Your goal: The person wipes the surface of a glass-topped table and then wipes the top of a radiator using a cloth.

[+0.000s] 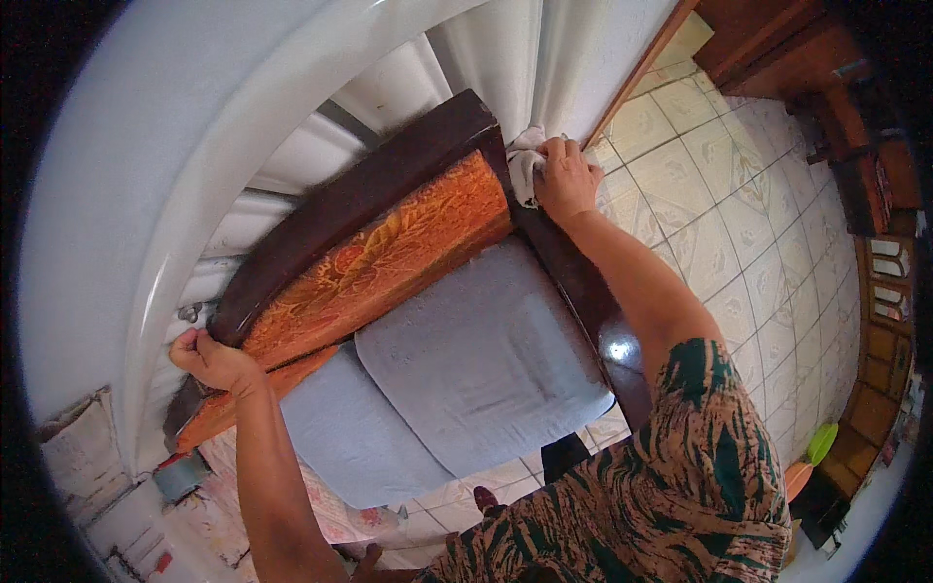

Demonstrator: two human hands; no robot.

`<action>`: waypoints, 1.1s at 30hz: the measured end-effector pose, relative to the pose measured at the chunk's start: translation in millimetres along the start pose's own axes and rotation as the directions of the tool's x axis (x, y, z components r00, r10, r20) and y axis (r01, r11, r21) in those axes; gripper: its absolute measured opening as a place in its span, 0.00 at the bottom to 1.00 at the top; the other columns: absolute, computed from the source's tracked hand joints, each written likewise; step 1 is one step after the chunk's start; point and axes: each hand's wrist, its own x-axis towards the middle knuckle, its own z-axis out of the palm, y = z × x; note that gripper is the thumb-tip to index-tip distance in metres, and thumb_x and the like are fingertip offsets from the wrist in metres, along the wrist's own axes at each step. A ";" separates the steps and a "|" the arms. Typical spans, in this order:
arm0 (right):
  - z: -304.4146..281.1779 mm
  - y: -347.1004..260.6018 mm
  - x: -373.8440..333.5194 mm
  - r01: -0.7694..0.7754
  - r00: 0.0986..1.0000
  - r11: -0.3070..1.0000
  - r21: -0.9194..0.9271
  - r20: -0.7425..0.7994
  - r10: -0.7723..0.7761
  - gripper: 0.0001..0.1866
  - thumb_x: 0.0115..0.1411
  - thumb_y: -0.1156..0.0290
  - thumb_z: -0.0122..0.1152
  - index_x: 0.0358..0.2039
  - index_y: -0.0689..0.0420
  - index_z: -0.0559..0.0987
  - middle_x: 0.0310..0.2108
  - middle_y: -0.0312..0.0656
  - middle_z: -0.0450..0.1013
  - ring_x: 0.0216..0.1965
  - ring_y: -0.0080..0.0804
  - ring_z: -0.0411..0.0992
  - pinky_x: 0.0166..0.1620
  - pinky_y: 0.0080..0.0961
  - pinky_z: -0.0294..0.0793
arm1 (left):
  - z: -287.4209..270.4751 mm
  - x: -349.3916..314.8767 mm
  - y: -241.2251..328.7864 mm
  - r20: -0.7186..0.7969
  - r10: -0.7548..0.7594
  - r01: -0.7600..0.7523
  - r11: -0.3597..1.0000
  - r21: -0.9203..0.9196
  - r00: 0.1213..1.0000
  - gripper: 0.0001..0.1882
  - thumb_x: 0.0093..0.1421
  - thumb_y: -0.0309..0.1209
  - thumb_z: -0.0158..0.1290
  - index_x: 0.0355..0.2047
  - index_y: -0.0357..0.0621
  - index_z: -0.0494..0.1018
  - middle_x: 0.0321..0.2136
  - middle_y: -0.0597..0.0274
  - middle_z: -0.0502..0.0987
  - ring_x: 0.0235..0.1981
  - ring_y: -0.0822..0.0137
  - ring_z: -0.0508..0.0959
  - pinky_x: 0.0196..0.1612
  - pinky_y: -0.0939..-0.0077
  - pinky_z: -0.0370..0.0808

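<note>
A sofa with a dark, glossy wooden frame stands against the white panelled wall. Its backrest is covered in orange patterned fabric, and grey-blue covers lie over the seat. At the frame's far right corner, my right hand is closed on a crumpled whitish cloth that touches the wood where the back meets the armrest. My left hand has its fingers curled at the left end of the backrest frame, apparently gripping its edge; the fingertips are partly hidden.
Pale tiled floor spreads to the right of the sofa. Dark wooden furniture and a cabinet line the far right. A green object sits at the lower right. On the left are a grey roll-like object and floral cloth.
</note>
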 end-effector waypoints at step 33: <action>-90.1 98.2 -38.4 -0.326 0.865 0.901 -0.287 0.294 0.407 0.21 0.50 0.64 0.61 0.45 0.54 0.73 0.43 0.50 0.74 0.46 0.51 0.73 0.47 0.42 0.72 | 3.6 -1.8 6.3 -0.030 0.003 -0.004 0.999 -0.032 1.000 0.05 0.54 0.22 0.44 0.33 0.38 0.63 0.34 0.55 0.66 0.36 0.59 0.67 0.46 0.69 0.65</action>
